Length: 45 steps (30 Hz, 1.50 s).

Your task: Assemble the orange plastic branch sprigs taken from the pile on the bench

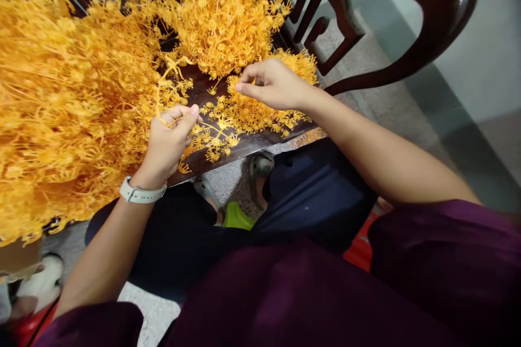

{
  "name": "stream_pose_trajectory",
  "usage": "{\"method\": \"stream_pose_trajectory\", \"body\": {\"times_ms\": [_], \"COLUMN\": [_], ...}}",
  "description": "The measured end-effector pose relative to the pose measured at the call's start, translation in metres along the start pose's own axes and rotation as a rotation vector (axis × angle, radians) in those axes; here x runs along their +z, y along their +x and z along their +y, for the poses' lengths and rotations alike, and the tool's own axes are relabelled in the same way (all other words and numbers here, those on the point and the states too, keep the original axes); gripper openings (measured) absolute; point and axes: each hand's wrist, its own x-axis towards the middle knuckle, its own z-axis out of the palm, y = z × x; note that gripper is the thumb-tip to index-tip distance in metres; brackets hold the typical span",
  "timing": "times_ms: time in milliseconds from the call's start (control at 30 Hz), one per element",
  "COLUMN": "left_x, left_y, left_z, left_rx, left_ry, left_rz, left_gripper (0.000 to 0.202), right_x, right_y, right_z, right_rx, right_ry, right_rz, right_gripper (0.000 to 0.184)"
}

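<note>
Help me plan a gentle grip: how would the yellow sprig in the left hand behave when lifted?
The sprig would probably feel light, since its stem is thin and its heads spindly. It may sway, as the stem extends beyond the left hand. Its claw-like tips could snag the yellow pile nearby.

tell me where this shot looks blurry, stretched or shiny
In the head view, the wooden armrest looks soft, with a pale glint; in the head view, the yellow flowers blur toward the left edge; in the head view, the left hand is fairly clear.
</note>
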Motion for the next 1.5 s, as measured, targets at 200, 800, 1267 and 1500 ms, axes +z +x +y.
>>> {"method": "stream_pose_trajectory", "body": {"times_ms": [200,800,1267,1500], "left_x": [0.016,-0.003,0.014,0.009], "left_y": [-0.003,0.001,-0.003,-0.006], "left_z": [-0.007,0.007,0.001,0.004], "left_rx": [-0.019,-0.110,-0.065,-0.062], "left_ry": [0.023,-0.060,-0.049,-0.094], "left_rz": [-0.078,-0.026,-0.089,-0.133], "left_gripper": [0.041,0.033,0.048,0.038], "right_x": [0.027,-0.096,0.001,0.011], "right_y": [-0.016,-0.032,-0.037,-0.042], "right_z": [-0.044,-0.042,-0.058,-0.060], "right_rx": [-0.198,0.077,-0.161,-0.186], "right_ry": [0.085,0.768,-0.007,-0.271], "right_rz": [-0.232,0.361,-0.156,-0.210], "right_gripper": [0.034,0.050,0.033,0.021]}}
